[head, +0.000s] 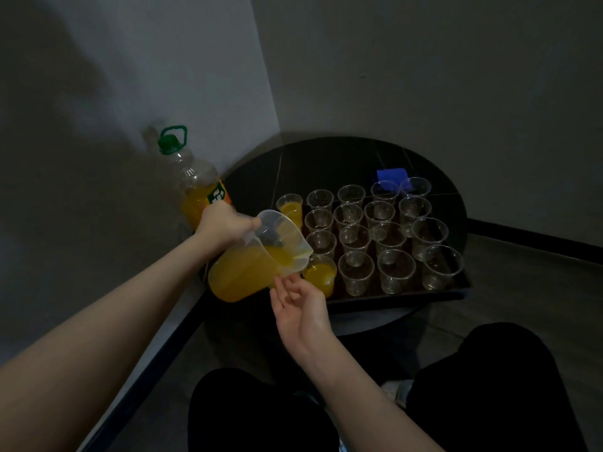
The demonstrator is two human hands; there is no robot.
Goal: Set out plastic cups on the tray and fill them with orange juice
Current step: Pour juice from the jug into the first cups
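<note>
The left hand [225,225] grips a tilted jug [251,265] of juice over a cup [319,275] on the tray [408,296]; the right hand [301,305], fingers loose, touches the jug.

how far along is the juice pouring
Done: cups are set out on the tray, and the far-left cup holds juice. In hand: the left hand tips the jug over the near-left cup, already partly full. Left: the other cups look empty.

Clear glossy plastic cups [355,272], a translucent plastic jug [257,256], and a dark, seemingly glossy tabletop [326,164].
</note>
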